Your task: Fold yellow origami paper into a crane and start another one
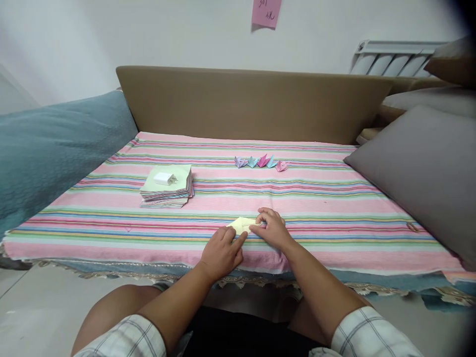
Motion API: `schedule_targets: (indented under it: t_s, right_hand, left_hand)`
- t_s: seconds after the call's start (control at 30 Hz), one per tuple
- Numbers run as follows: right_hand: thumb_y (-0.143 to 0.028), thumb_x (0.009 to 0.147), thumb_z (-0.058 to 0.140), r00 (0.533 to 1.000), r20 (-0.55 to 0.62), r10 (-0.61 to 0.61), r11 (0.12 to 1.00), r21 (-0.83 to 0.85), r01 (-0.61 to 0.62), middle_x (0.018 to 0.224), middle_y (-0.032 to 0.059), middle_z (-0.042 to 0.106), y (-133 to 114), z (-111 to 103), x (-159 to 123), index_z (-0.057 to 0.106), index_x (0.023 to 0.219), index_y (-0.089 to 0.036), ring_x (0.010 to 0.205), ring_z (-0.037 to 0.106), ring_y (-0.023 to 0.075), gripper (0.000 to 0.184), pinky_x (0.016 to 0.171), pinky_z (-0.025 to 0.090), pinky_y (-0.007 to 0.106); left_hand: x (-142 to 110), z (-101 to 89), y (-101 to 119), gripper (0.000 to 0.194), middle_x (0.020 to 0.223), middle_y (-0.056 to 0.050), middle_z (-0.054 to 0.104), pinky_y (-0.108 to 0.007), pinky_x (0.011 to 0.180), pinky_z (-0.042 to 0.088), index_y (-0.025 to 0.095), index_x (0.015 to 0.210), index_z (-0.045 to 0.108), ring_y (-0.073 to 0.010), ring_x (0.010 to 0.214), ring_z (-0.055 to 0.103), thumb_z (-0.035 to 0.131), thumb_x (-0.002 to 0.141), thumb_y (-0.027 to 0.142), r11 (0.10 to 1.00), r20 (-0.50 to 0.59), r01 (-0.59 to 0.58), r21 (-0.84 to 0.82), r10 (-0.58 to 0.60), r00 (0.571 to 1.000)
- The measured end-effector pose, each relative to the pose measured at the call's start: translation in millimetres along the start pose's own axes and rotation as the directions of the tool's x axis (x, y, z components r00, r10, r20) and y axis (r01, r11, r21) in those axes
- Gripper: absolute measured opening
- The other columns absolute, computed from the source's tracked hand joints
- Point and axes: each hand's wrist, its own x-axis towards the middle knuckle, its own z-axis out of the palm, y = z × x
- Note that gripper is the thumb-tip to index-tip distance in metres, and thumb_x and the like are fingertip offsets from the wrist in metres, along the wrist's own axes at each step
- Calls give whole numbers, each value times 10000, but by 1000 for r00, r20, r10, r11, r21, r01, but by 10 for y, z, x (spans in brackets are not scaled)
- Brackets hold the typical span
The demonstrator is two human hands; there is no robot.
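A pale yellow folded paper (240,224) lies on the striped cloth in front of me, with pointed ends. My left hand (223,250) holds it down at its lower left, fingers bent over the edge and the index fingertip on the near side. At the right end, my right hand (273,228) pinches a narrow point of the paper between thumb and fingers. Beyond my hands, several small folded paper cranes (262,160) in purple, blue and pink stand in a row.
To the left, a white plug adapter (164,178) rests on a stack of square paper sheets (167,196). The striped cloth (92,208) covers the seat. Grey cushions (420,168) lean at the right, a blue armrest (63,144) at the left, and a brown backrest (253,104) stands behind.
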Motion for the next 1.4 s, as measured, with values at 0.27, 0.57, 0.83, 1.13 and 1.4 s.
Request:
schedule_targets:
  t_s: [0.27, 0.57, 0.83, 1.13, 1.4]
  right_hand:
    - [-360, 643, 640, 997, -66, 32, 999, 2, -32, 1203, 42, 528, -4, 47, -8, 508, 784, -233, 1120, 443, 255, 232, 915, 321, 432]
    - [-184, 654, 516, 996, -86, -24, 994, 105, 33, 1106, 47, 559, 95, 14, 44, 497, 770, -226, 1044, 482, 233, 125, 917, 359, 407]
    - [-178, 780, 443, 967, -162, -196, 979, -87, 184, 877, 59, 570, 9, -155, -197, 578, 873, -199, 868, 522, 210, 165, 779, 419, 327]
    - [-314, 882, 445, 932, 66, -357, 835, -425, 350, 970, 95, 580, -74, 22, -488, 551, 1204, -263, 909, 492, 251, 342, 760, 386, 378]
    - [-424, 845, 490, 971, 11, -238, 875, -431, 220, 905, 90, 566, 17, -93, -440, 573, 1154, -229, 874, 506, 241, 375, 764, 409, 354]
  left_hand:
    - [-4, 8, -4, 459, 982, -104, 494, -442, 852, 429, 198, 1243, 490, -251, 916, 476, 489, 785, 228, 1000, 15, 1, 22, -1, 1000]
    - [-11, 19, -8, 482, 995, -107, 498, -446, 830, 438, 217, 1261, 473, -259, 933, 482, 499, 780, 224, 1000, 2, 10, 0, -10, 1000]
    - [-12, 44, -12, 468, 991, -107, 499, -447, 861, 429, 199, 1246, 490, -251, 920, 479, 494, 779, 214, 999, -1, 5, 34, -5, 1000]
    - [-10, 43, -14, 466, 991, -106, 512, -446, 844, 444, 204, 1236, 504, -253, 934, 487, 500, 769, 209, 1000, -14, 18, -6, -18, 1000]
    - [-5, 43, -13, 470, 996, -101, 519, -464, 875, 437, 212, 1238, 500, -250, 943, 496, 501, 768, 205, 1000, -36, 18, -15, -18, 999]
